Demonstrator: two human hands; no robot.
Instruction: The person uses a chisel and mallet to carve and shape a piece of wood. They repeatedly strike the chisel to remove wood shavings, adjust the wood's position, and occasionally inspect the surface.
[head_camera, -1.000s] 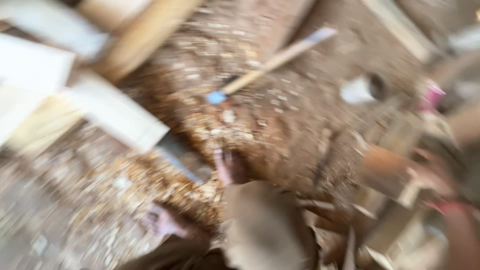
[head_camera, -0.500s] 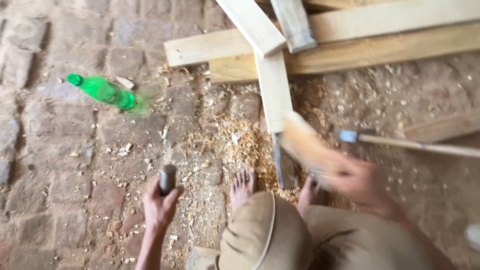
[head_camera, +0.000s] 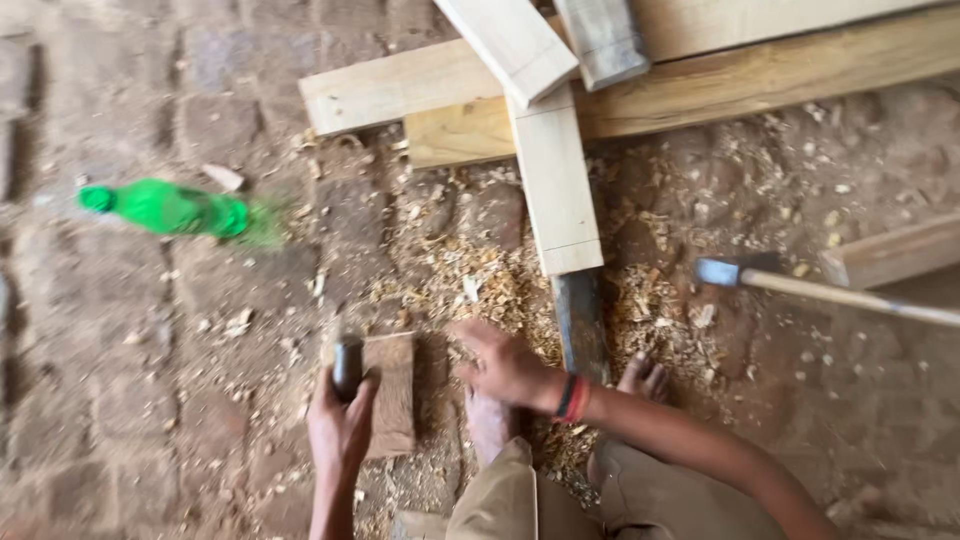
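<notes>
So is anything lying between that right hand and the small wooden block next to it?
Nothing visible. The right hand hovers just right of the wooden block, with only sawdust-strewn ground between. The left hand grips a dark handle at the block's left edge.

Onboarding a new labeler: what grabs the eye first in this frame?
The bright green plastic bottle lying on the brick floor at far left stands out most. Next, pale wooden planks crossed at top centre above a scatter of wood shavings. Low in the frame, the left hand holds a dark handle over a small wooden block; the right hand rests beside it.
</notes>
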